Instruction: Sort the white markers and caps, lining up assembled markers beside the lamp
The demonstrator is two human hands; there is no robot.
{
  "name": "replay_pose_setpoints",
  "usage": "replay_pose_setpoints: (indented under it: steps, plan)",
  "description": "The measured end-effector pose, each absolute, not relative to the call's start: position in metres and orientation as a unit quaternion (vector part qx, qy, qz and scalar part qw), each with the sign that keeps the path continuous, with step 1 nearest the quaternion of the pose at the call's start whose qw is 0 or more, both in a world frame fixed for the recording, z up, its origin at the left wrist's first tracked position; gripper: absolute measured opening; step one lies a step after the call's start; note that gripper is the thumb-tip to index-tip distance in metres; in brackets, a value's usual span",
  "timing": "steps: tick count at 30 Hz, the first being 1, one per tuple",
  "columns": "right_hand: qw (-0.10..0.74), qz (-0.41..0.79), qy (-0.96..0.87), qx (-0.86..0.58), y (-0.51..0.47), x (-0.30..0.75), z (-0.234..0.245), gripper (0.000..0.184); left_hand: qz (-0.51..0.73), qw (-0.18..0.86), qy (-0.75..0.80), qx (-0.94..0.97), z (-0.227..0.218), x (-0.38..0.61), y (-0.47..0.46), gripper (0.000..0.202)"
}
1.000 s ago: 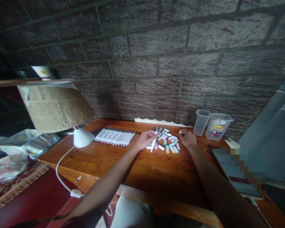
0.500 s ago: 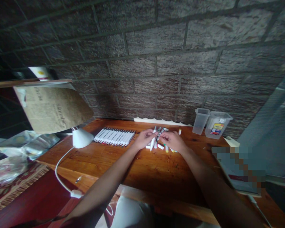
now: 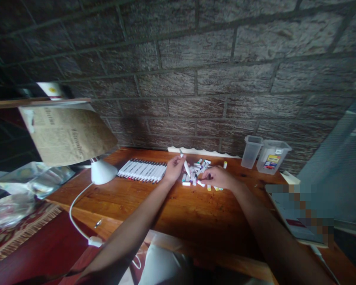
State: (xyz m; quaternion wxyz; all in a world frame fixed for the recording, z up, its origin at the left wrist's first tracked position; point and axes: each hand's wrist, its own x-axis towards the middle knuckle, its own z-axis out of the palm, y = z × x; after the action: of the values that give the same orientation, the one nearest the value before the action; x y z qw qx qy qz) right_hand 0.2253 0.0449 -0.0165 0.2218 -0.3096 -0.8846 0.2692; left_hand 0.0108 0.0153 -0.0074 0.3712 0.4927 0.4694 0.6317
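My left hand (image 3: 174, 168) is shut on a white marker (image 3: 185, 163), which stands tilted out of its fingers. My right hand (image 3: 218, 177) rests low over a loose heap of white markers with coloured caps (image 3: 197, 171), its fingertips among them. Whether those fingers grip a marker is hidden. A neat row of white markers (image 3: 141, 171) lies side by side to the left of my left hand. One marker with a yellow cap (image 3: 224, 164) lies apart, beyond my right hand.
A white desk lamp (image 3: 102, 172) with a cable stands at the left of the wooden desk (image 3: 136, 198). Two translucent plastic containers (image 3: 256, 154) stand by the brick wall (image 3: 195, 79). A paper sheet (image 3: 67, 134) hangs at upper left; a pixelated flat object (image 3: 296, 211) lies at right.
My hands have parted from their meeting point over the heap. My left hand has moved left and now shows a white marker upright. The heap looks smaller and more scattered than a second ago.
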Motion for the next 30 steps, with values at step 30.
replay_pose_setpoints:
  steps: [30]
  plan:
    - [0.29,0.297,-0.861,-0.294,0.0457,0.2253,-0.0152,0.017,0.631,0.376,0.475,0.485,-0.0038,0.0131,0.0128,0.048]
